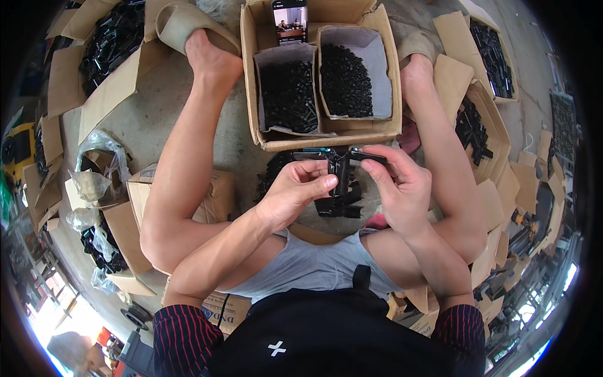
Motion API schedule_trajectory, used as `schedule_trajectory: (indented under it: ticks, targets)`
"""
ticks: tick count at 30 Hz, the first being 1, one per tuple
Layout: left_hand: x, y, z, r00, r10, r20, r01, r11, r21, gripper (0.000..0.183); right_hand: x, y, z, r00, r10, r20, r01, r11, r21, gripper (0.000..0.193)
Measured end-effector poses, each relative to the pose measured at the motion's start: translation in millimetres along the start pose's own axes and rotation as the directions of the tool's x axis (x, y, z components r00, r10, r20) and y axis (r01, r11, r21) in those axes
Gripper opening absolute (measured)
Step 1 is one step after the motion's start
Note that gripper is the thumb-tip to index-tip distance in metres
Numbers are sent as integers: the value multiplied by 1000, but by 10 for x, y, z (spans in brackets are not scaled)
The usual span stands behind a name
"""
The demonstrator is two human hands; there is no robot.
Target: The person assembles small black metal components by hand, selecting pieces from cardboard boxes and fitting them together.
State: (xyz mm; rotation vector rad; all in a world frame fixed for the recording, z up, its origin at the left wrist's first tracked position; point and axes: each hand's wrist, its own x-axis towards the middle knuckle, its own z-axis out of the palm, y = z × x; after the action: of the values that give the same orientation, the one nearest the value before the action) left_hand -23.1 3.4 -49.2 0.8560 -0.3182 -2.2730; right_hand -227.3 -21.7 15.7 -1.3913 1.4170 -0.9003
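Note:
My left hand [296, 190] pinches a black plastic part [339, 174] between thumb and fingers; the part has a long narrow body and arms at its top. Opposite it, my right hand [402, 182] grips a slim black piece [369, 156] at the top right of that part; I cannot tell whether the two are joined. Below the hands, a pile of black plastic parts [342, 207] lies on the floor between my legs. Just beyond stands a cardboard box [326, 139] with two open inner cartons, the left [286, 56] and the right [358, 38], both holding small black pieces.
A phone [290, 22] leans upright at the box's far side. Open cartons of black parts stand at the far left [70, 88], far right [452, 38] and right [499, 135]. Plastic bags [103, 157] lie at the left, near a closed carton [217, 195] beside my left leg.

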Motion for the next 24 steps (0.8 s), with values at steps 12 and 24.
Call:
schedule_trajectory:
  ticks: [12, 24]
  targets:
    - [-30, 63, 33, 998, -58, -9, 58, 998, -20, 32, 12, -84, -26, 992, -123, 42, 129, 976, -176, 17]
    - [-45, 25, 26, 998, -47, -32, 46, 999, -26, 31, 13, -51, -12, 988, -145, 45, 151, 976, -157, 18]
